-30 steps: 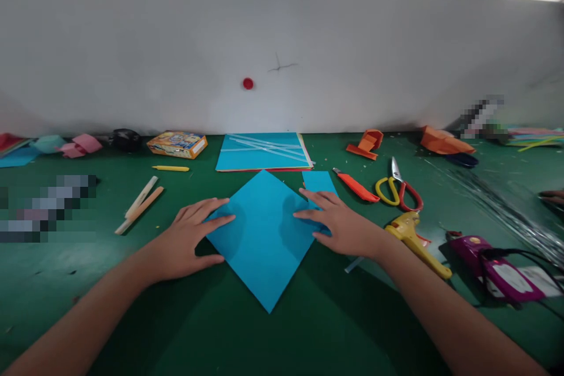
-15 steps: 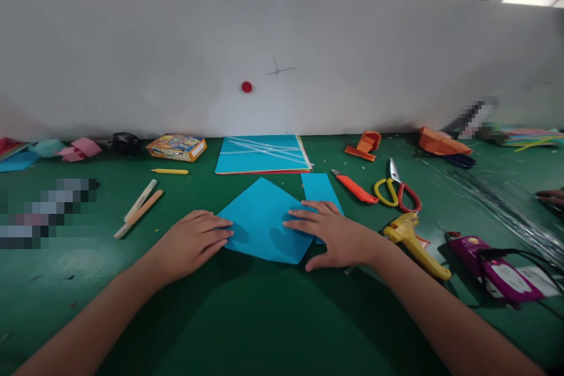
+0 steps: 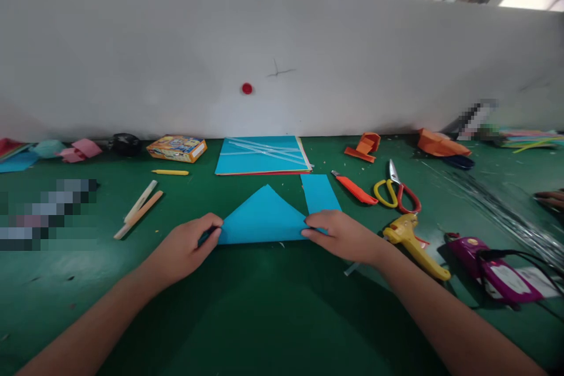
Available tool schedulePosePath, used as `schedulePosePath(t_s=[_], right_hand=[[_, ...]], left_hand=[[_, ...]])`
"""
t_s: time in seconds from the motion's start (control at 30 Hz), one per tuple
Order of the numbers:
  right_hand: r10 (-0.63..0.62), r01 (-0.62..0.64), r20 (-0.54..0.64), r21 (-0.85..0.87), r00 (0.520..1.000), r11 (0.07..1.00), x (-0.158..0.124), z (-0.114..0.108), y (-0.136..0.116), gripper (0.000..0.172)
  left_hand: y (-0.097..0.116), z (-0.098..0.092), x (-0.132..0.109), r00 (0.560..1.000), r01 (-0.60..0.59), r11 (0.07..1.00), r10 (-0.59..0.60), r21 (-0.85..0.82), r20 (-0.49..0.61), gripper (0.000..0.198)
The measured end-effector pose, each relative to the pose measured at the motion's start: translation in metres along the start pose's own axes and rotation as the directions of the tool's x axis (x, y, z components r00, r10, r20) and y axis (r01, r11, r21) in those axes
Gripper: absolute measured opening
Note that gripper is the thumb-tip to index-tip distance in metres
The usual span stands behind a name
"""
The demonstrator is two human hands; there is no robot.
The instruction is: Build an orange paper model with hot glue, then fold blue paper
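A sheet of blue paper (image 3: 264,217), seen as a triangle with its point away from me, lies between my hands on the green table (image 3: 247,317). My left hand (image 3: 194,247) pinches its left corner between thumb and fingers. At the opposite corner, my right hand (image 3: 337,236) grips the paper the same way. The near edge runs straight between both hands. Just beyond my right hand lies a blue paper strip (image 3: 321,191), its lower end hidden by that hand.
Behind is a stack of coloured paper (image 3: 259,155) with clear strips on it. To the right are an orange cutter knife (image 3: 355,189), scissors (image 3: 396,188), a yellow glue gun (image 3: 416,247) and a purple device (image 3: 493,270). Glue sticks (image 3: 140,211) and a yellow crayon (image 3: 170,172) lie left.
The blue paper went from a flat four-sided shape to a triangle with a straight near edge. Both hands, which lay spread on it, now pinch its two side corners.
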State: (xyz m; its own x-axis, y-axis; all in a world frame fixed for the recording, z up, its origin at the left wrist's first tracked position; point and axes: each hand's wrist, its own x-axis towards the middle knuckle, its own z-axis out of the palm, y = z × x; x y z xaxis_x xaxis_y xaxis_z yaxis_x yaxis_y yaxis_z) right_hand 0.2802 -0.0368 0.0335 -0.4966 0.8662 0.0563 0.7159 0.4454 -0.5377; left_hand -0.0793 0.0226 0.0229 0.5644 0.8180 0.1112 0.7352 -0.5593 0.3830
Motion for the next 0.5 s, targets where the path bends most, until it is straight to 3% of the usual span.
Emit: schedulePosePath(t_s=[0.1, 0.2, 0.3, 0.4, 0.5], right_hand=[[0.106, -0.104, -0.027, 0.061, 0.994, 0.993, 0.0, 0.001, -0.001, 0.042], [0.208, -0.204, -0.042, 0.085, 0.977, 0.975, 0.001, 0.005, -0.001, 0.033], [0.3, -0.297, -0.066, 0.048, 0.952, 0.954, 0.003, 0.012, -0.002, 0.036], [0.35, -0.352, -0.069, -0.004, 0.934, 0.936, 0.004, 0.018, -0.004, 0.049], [0.359, -0.361, -0.044, -0.072, 0.932, 0.93, 0.005, 0.021, -0.006, 0.057]], left_hand=[[0.003, 0.001, -0.001, 0.999, 0.039, 0.997, -0.038, -0.071, 0.009, 0.035], [0.005, 0.005, -0.001, 0.997, 0.073, 0.988, -0.072, -0.139, 0.016, 0.039], [0.01, 0.01, -0.002, 0.997, 0.061, 0.994, -0.065, -0.091, -0.036, 0.05], [0.019, 0.014, -0.005, 0.987, -0.077, 0.984, 0.098, 0.163, -0.128, 0.05], [0.029, 0.02, -0.01, 0.943, -0.267, 0.904, 0.316, 0.335, -0.102, 0.041]])
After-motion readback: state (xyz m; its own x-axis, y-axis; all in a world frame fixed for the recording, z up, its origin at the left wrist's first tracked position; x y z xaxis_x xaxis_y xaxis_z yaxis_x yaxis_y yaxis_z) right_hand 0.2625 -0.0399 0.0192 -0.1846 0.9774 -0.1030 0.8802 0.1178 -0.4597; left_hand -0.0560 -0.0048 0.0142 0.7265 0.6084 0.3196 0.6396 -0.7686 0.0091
